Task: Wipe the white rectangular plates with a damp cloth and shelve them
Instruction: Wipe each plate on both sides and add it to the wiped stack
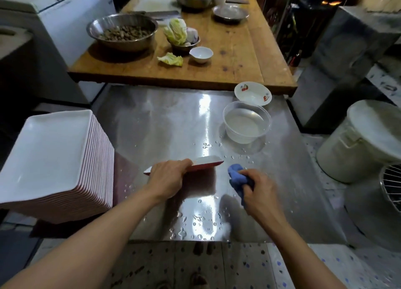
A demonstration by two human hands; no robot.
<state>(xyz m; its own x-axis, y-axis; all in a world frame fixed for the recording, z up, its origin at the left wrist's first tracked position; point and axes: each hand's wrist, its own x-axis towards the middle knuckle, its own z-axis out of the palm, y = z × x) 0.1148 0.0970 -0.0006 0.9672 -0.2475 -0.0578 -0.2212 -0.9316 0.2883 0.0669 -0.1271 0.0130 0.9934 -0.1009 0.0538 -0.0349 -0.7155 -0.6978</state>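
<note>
My left hand (168, 178) grips one white rectangular plate (206, 161) with a red underside, held tilted just above the wet steel table (165, 123). My right hand (259, 190) is closed around a bunched blue cloth (236, 177), just right of the plate and apart from it. A tall stack of white rectangular plates (54, 156) with red edges stands at the table's left side.
A clear plastic tub of water (247, 124) and a small white bowl with cherry prints (252, 93) sit at the table's far right. Beyond lies a wooden table (236, 56) with steel bowls and cabbage. A lidded white bin (364, 141) stands on the right.
</note>
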